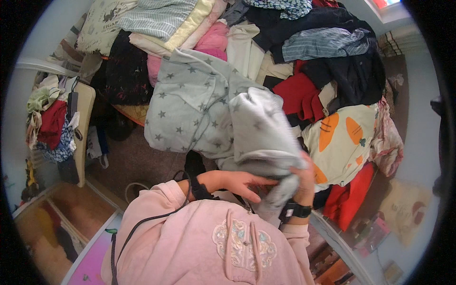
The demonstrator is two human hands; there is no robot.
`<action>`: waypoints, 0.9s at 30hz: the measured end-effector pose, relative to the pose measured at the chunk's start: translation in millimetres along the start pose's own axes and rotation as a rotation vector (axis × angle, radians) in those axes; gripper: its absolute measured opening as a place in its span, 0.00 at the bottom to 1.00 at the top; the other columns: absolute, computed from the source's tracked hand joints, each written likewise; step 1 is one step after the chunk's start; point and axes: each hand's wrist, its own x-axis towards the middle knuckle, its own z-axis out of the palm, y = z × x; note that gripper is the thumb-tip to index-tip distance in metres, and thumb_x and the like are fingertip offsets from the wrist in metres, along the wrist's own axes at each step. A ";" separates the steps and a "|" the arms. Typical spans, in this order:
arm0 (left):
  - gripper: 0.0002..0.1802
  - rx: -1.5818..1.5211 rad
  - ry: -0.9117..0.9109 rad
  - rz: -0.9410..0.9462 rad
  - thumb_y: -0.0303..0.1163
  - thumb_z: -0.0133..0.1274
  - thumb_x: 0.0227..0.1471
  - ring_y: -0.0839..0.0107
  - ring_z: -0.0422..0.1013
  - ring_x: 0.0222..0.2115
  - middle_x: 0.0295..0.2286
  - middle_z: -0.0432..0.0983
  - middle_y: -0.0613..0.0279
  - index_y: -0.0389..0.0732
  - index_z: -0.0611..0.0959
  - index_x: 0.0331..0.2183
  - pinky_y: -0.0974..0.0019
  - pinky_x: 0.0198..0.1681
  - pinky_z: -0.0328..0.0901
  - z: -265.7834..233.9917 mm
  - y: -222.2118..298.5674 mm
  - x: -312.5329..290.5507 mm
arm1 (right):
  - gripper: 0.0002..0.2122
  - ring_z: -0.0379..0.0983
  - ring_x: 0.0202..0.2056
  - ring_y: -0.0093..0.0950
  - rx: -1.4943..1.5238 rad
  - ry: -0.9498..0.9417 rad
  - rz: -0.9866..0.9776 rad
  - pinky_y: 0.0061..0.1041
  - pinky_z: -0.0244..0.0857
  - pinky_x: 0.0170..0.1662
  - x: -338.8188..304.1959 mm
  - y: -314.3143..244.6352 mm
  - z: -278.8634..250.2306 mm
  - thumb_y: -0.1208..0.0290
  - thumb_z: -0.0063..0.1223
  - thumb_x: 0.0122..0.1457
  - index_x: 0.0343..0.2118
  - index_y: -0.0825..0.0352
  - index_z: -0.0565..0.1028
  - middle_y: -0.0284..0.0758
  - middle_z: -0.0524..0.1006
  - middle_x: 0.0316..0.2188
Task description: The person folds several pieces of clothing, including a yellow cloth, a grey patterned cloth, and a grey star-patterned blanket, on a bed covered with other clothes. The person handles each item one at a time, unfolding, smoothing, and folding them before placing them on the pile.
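At the far left, a pale cream chair (84, 126) carries a heap of clothes, among them a dark red cloth (52, 124) and a blue floral cloth (61, 151). Next comes a black garment (126, 76) with small pink marks, lying above a woven, orange-edged surface (133, 112). Just right of it and farther back lie folded textiles: a grey-and-white striped cloth (159, 21) on top, with a yellow cloth (194, 26) and pink layers showing beneath its edge.

In the middle, a light grey garment (183, 102) printed with dark stars spreads over the near part of the pile, its lower right part bunched and blurred between the 2 hands. The left hand (236, 183) comes in from a pink sleeve with a black band at the wrist. Its fingers (260, 180) are extended and close together, the thumb well apart below them, and the fingertips meet the bunched part of the grey garment. The right hand (307, 179), also with a black wristband, is at the garment's right edge, touching it; blur hides how tightly those fingers are bent, so I cannot tell whether they grip.

Right of the hands lie a dark red garment (299, 95), a cream cloth (339, 140) with orange carrot shapes, a bright red garment (349, 197) and, outermost, a pink patterned cloth (387, 142).
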 end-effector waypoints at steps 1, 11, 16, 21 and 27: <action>0.29 -0.109 -0.028 0.040 0.36 0.56 0.45 0.71 0.66 0.41 0.42 0.71 0.56 0.34 0.69 0.48 0.68 0.46 0.61 -5.3 -9.2 -6.0 | 0.22 0.70 0.37 0.30 0.178 0.312 -0.223 0.30 0.66 0.41 -11.1 14.7 -18.0 0.78 0.49 0.40 0.44 0.70 0.68 0.36 0.72 0.35; 0.30 0.557 1.560 -0.516 0.43 0.59 0.37 0.60 0.66 0.40 0.39 0.67 0.52 0.37 0.70 0.40 0.63 0.41 0.63 -186.6 -166.0 -89.2 | 0.19 0.69 0.39 0.33 0.641 0.607 -0.037 0.35 0.64 0.43 -8.5 159.2 -120.6 0.58 0.39 0.54 0.38 0.72 0.71 0.39 0.72 0.37; 0.40 0.590 1.583 -0.770 0.48 0.60 0.34 0.55 0.57 0.49 0.48 0.58 0.50 0.36 0.65 0.47 0.56 0.47 0.58 -220.8 -170.5 -79.5 | 0.19 0.67 0.45 0.40 1.123 0.547 0.201 0.42 0.59 0.52 -0.7 164.2 -116.0 0.64 0.37 0.53 0.42 0.73 0.70 0.44 0.71 0.43; 0.53 0.766 1.551 -0.950 0.50 0.61 0.32 0.55 0.46 0.55 0.53 0.49 0.50 0.34 0.54 0.54 0.50 0.50 0.53 -225.9 -178.2 -55.4 | 0.15 0.70 0.41 0.39 0.975 0.605 0.163 0.39 0.63 0.48 -17.5 158.6 -123.6 0.69 0.43 0.49 0.37 0.72 0.71 0.43 0.73 0.39; 0.51 0.997 1.360 -1.177 0.44 0.58 0.39 0.55 0.40 0.57 0.55 0.41 0.53 0.34 0.49 0.56 0.47 0.49 0.53 -241.6 -207.0 -62.5 | 0.17 0.71 0.39 0.38 0.887 0.692 0.206 0.37 0.65 0.46 -31.3 155.7 -116.5 0.70 0.49 0.46 0.40 0.69 0.69 0.42 0.73 0.38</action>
